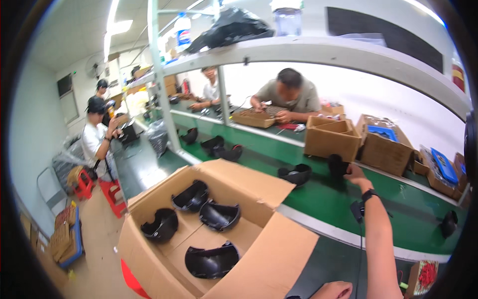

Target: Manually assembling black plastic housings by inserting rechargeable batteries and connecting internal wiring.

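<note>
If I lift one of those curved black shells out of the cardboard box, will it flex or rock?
The curved black shell looks like thin moulded plastic, so probably stiff and light. Its rounded underside would likely rock when pushed. The glossy surface may be slippery.

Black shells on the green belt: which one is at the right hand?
The black shell in front of the cardboard box; the right hand touches it. The other shells lie apart, untouched.
</note>
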A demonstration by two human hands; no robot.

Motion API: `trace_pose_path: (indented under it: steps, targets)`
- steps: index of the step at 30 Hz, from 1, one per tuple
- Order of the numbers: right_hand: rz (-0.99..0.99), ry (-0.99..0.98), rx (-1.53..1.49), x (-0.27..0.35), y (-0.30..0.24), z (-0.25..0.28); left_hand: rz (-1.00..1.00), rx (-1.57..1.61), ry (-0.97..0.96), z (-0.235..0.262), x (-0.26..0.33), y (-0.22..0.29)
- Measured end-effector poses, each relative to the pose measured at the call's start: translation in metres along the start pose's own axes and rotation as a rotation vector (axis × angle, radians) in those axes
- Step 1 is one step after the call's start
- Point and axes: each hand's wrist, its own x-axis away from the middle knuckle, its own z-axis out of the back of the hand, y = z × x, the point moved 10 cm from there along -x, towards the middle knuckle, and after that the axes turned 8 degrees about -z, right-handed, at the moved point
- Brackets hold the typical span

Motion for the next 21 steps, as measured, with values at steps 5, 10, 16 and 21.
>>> trace_pose_path:
  steps: [5, 10, 16, 21]
  targets:
    - [0.07, 0.057, -0.176, 0.017, -0.003, -0.002, -0.025, 0.006, 0.059, 0.008, 0.001, 0.002]
    - [0.182, 0.142, -0.1, 0.043, -0.036, 0.03, 0.005, 0.005, 0.08, 0.012, 0.002, -0.005]
    - [0.282, 0.086, -0.01, 0.147, -0.116, 0.111, 0.005, 0.056, 0.034, 0.001, 0.0, 0.001]
    - [0.355, 0.095, 0.095, 0.217, -0.145, 0.101, 0.017, 0.133, 0.043, 0.001, 0.005, -0.019]
